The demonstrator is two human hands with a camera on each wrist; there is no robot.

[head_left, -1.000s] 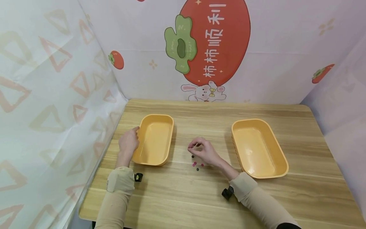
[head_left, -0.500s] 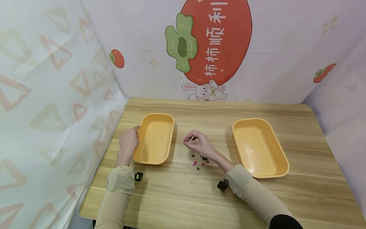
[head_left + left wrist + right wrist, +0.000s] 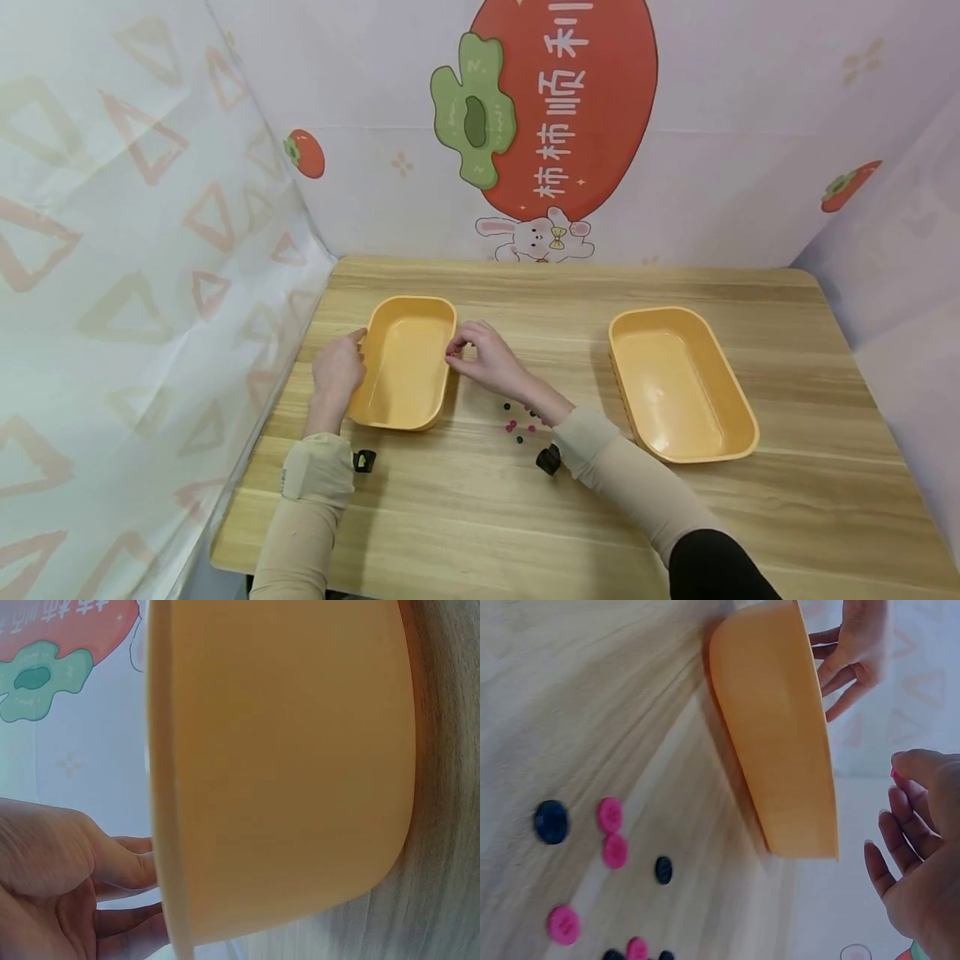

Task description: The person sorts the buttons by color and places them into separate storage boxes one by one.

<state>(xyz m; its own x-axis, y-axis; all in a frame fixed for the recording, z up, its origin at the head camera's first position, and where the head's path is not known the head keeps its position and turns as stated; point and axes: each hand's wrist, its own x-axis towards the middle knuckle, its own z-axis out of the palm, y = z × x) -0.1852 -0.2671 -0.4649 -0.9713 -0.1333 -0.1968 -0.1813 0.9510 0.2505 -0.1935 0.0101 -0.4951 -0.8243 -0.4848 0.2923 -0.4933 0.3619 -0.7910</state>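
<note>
Nearing the tabletop's (image 3: pixel 435 517) left edge, right grip (image 3: pixel 487 360) is pinching, presumably delivering, a pink button (image 3: pixel 893 773); releasing is likely due inside the bin (image 3: pixel 408 367) left grip (image 3: pixel 339 371) is loosely touching.

I have a white printed back wall (image 3: pixel 735 92) ahead of me, dominated by a huge red fruit (image 3: pixel 611 108) (lying on its side, green leaf cap (image 3: pixel 474 125) to the left) with a column of white Chinese characters (image 3: pixel 558 100). I see a cartoon rabbit (image 3: pixel 536 240) at its lower edge. On my left hangs a creased pale sheet (image 3: pixel 90 225) with faded red and beige triangles; on my right, a pale wall (image 3: pixel 900 275) turns bluish. Below, soft light falls across a wood-grain table (image 3: pixel 450 517).
</note>
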